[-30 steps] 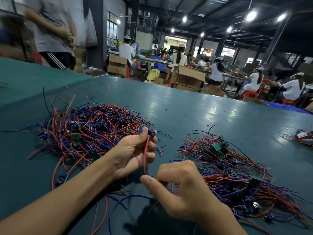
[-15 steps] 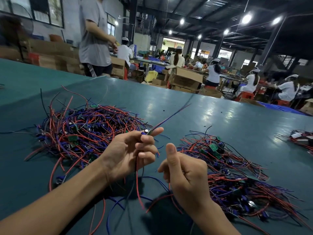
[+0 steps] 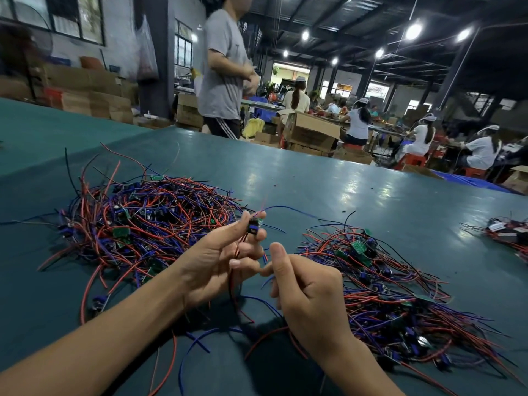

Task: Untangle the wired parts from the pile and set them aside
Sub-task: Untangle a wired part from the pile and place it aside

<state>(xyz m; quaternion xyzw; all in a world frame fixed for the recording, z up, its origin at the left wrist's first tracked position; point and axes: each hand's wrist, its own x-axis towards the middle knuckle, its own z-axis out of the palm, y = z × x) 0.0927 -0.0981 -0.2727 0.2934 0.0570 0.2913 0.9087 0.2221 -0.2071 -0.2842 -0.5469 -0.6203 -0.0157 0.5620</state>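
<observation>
A big tangled pile (image 3: 143, 221) of red, blue and black wired parts lies on the teal table to my left. A second, flatter heap (image 3: 394, 292) of the same parts lies to my right. My left hand (image 3: 217, 261) pinches one small blue-and-black wired part (image 3: 253, 226) between thumb and fingertips, its red and black leads hanging down past the palm and a blue lead arcing off to the right. My right hand (image 3: 308, 298) sits just right of it, fingers curled, thumb up, pinching the blue wire near the left hand's fingers.
Loose red and blue wires (image 3: 197, 347) trail on the table (image 3: 328, 184) below my hands. A small third cluster of parts (image 3: 508, 232) lies at the right edge. A person in a grey shirt (image 3: 223, 75) walks past the table's far side; cardboard boxes and seated workers are beyond.
My left hand has lifted the part slightly and turned it. My right hand has closed in on the left hand's fingers. The person in grey has walked to the right behind the table.
</observation>
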